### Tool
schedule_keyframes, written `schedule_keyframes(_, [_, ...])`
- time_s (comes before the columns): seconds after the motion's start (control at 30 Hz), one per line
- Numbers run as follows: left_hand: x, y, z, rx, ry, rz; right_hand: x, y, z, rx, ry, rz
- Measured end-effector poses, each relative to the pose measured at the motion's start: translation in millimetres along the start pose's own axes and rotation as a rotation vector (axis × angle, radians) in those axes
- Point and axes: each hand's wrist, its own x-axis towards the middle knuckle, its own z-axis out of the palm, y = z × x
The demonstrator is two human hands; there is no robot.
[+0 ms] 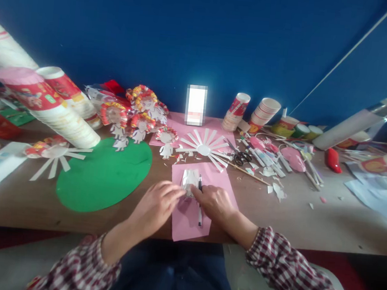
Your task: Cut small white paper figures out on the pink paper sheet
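A small white paper cut-out (189,177) lies on a pink sheet of paper (190,228) in front of me. My left hand (161,201) comes from the left, its fingers drawn together at the cut-out's lower left edge. From the other side, my right hand (216,202) has its fingers bent and a fingertip pressed on the cut-out's lower right. A black and white pen (200,215) lies along the right of the cut-out, passing partly beneath the right hand. Both hands hide the lower part of the cut-out.
Behind the sheet lies a white paper cup cut into spread strips (204,150). A green paper oval (105,178) and finished paper figures (141,127) are on the left. Black scissors (242,157), a wooden stick (249,172) and scraps lie right. Stacked cups (57,115) lean at left.
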Motion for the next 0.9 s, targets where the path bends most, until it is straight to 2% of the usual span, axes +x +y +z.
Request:
schedule_keyframes(0.13, [-13.6,21.2,12.8,-0.034,-0.020,0.009,0.0,0.8,-0.2,0.016,0.015,0.006])
schedule_keyframes(0.27, [-4.3,8.1,6.7,0.010,0.008,-0.014,0.2,1.6,-1.9,0.020,-0.010,-0.002])
schedule_keyframes(0.43, [28.0,-28.8,-11.3,-0.007,0.000,-0.049,0.1,2.1,-2.7,-0.004,-0.033,-0.016])
schedule_keyframes(0.53, [52.3,-43.2,-16.4,-0.045,-0.037,-0.074,0.3,2.2,-2.6,-0.007,-0.018,-0.016])
schedule_keyframes(0.6, [69.1,-47.8,-18.1,-0.060,-0.113,-0.074,0.6,2.3,-3.3,0.002,-0.018,-0.015])
schedule_keyframes(0.73, [99.6,-50.5,-19.0,-0.045,-0.238,0.014,1.8,2.3,-4.8,0.024,-0.038,-0.018])
schedule_keyframes(0.9, [124.6,-51.2,-11.8,-0.057,-0.388,0.133,3.4,2.3,-3.8,0.034,-0.060,-0.012])
